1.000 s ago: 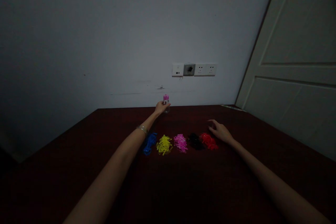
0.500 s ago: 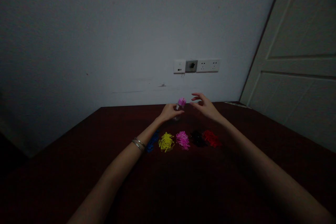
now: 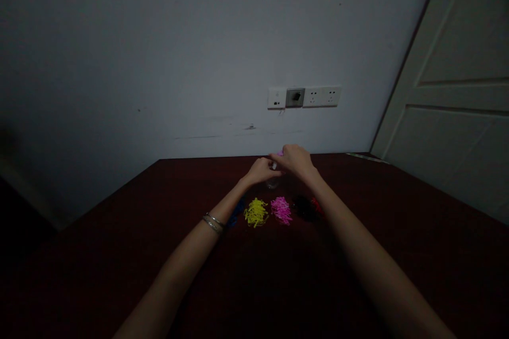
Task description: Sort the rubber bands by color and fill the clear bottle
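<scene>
My left hand [image 3: 260, 170] is wrapped round a clear bottle [image 3: 272, 183] beyond the piles. Over the bottle's pink top [image 3: 280, 153], my right hand [image 3: 296, 159] is closed, covering most of it. Nearer to me, small strips lie in a row of piles: blue [image 3: 237, 212], partly behind my left wrist, then yellow [image 3: 256, 213], pink [image 3: 281, 210], black [image 3: 305, 207] and red [image 3: 317, 206]. My right forearm hides part of the red pile.
The dark red table [image 3: 191, 180] meets a pale wall [image 3: 199, 63] at its back edge. Sockets [image 3: 321, 97] are set in the wall. A white panelled door [image 3: 457, 132] stands at the right.
My right hand has moved left and closed over the bottle's pink top; it was apart from it, fingers spread. My left hand still holds the bottle. The view has shifted slightly.
</scene>
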A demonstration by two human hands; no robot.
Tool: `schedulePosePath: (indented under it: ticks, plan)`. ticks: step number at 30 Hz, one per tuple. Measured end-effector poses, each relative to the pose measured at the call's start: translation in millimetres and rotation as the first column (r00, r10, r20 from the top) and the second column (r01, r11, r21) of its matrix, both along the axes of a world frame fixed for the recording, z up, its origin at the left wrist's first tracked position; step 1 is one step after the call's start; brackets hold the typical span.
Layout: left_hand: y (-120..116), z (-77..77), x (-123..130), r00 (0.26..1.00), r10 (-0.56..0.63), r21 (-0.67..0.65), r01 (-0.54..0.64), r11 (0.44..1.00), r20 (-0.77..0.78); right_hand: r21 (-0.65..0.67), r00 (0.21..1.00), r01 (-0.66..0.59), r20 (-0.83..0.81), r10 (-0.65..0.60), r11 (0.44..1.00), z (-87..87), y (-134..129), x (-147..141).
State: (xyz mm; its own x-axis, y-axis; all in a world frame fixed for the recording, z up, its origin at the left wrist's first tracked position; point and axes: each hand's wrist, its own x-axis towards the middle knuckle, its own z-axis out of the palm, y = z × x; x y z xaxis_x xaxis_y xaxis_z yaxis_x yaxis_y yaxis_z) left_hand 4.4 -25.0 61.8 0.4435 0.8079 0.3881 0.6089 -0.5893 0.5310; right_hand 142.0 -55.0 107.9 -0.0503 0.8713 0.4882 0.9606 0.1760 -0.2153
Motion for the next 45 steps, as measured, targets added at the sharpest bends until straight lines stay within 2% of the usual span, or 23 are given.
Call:
schedulePosePath:
  ticks: [4,7,9,11,13,17,22,24,27,30,33,38,45]
  plan:
    - [1.1,0.5,-5.1,0.992,-0.071,-0.15,0.087,0.985,0.105,-0.012,0.999,-0.048,0.01,0.048,0.999,-1.4,2.4,-0.2]
    - [2.1,1.1,-10.6,0.971,-0.145,-0.262,0.193,0.946,0.192,-0.018,0.985,-0.171,0.008,0.172,0.985,0.4,3.2,5.5]
    - [3.5,0.2,-14.5,0.957,-0.176,-0.303,0.243,0.921,0.232,-0.045,0.947,-0.322,-0.006,0.322,0.946,3.0,2.5,10.6]
    - [5.3,-1.9,-17.7,0.95,-0.196,-0.317,0.268,0.91,0.243,-0.087,0.888,-0.461,-0.041,0.459,0.883,5.7,0.7,14.6]
    - [7.0,-4.2,-19.3,0.951,-0.203,-0.325,0.273,0.905,0.233,-0.116,0.849,-0.529,-0.083,0.523,0.841,6.9,-2.0,15.1]
    - [6.5,-5.5,-17.0,0.948,-0.222,-0.311,0.287,0.906,0.226,-0.093,0.843,-0.528,-0.175,0.508,0.844,2.2,-4.9,3.0]
    - [-0.8,-2.0,-15.2,0.929,-0.269,-0.299,0.34,0.891,0.254,0.1,0.832,-0.431,-0.34,0.438,0.897,-11.5,1.2,-17.0]
    - [-3.4,-0.1,-17.1,0.938,-0.26,-0.334,0.326,0.884,0.23,0.127,0.865,-0.365,-0.319,0.387,0.922,-15.1,2.9,-18.2]
    - [-5.2,2.1,-19.9,0.952,-0.235,-0.353,0.293,0.889,0.198,0.036,0.951,-0.234,-0.197,0.237,0.971,-15.8,1.0,-12.8]
    - [-4.7,2.0,-20.4,0.954,-0.23,-0.349,0.286,0.893,0.193,-0.042,0.987,-0.155,-0.059,0.152,0.987,-11.8,-3.3,-4.8]
    - [-3.5,0.2,-19.3,0.952,-0.235,-0.351,0.291,0.89,0.195,-0.066,0.976,-0.218,0.008,0.219,0.974,-5.7,-4.8,1.5]
    - [-1.7,-2.0,-17.3,0.916,-0.255,-0.371,0.364,0.854,0.311,-0.016,0.884,-0.468,-0.032,0.467,0.884,4.5,-2.7,7.2]
    - [4.1,-5.8,-20.3,0.854,-0.256,-0.374,0.442,0.815,0.452,0.104,0.785,-0.592,-0.151,0.601,0.799,9.5,-1.3,8.4]
